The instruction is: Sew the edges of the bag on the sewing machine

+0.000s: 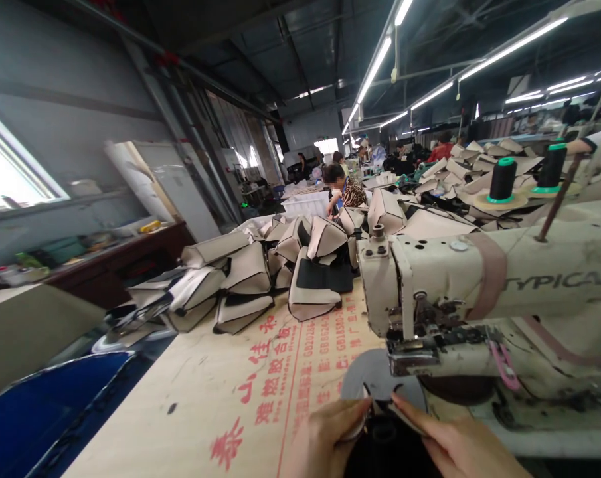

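My left hand (pixel 325 438) and my right hand (pixel 454 441) are at the bottom edge, both pinching a black and beige piece of material (pixel 387 415). The piece lies just in front of the presser foot (pixel 404 362) of a cream sewing machine (pixel 479 279). The thumbs and forefingers of both hands press the piece's edge from either side. A grey round part (pixel 364 375) of the same work lies under the machine head. Only the fingers and backs of my hands show.
Stacks of sewn beige and black covers (pixel 260 272) crowd the far end of the plywood table (pixel 220 398). Black thread cones (pixel 503 179) stand behind the machine. A blue bin (pixel 41 418) sits at lower left. Other people (pixel 343 189) work further back.
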Available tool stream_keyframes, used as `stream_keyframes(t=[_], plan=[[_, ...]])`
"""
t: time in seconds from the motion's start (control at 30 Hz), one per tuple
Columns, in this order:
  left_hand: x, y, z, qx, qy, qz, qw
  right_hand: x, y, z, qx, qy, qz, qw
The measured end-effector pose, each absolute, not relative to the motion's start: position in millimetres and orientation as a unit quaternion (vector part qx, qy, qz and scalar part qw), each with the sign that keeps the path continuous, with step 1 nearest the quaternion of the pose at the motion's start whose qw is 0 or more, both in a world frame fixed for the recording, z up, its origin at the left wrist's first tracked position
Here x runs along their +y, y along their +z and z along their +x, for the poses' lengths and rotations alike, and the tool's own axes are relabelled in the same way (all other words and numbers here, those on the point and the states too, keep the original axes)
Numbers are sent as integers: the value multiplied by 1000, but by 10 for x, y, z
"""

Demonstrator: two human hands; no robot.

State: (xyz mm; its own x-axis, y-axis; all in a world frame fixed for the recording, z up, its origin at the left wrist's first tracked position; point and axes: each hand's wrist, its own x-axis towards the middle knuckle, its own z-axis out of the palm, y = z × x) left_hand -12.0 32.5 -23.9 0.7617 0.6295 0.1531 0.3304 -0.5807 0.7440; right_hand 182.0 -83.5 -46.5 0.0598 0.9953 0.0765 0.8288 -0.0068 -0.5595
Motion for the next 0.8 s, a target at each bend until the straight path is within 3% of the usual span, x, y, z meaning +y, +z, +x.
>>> stream_keyframes(t=[0.3,0.7,0.8], plan=[[391,-121,-74,227,177,895,341,-554,-477,1975,-738,106,-552,373],[134,-74,125,334,225,877,261,-565,-530,1958,-726,146,-569,357],[148,-82,34,300,209,884,290,-562,-547,1981,-710,155,-576,375]])
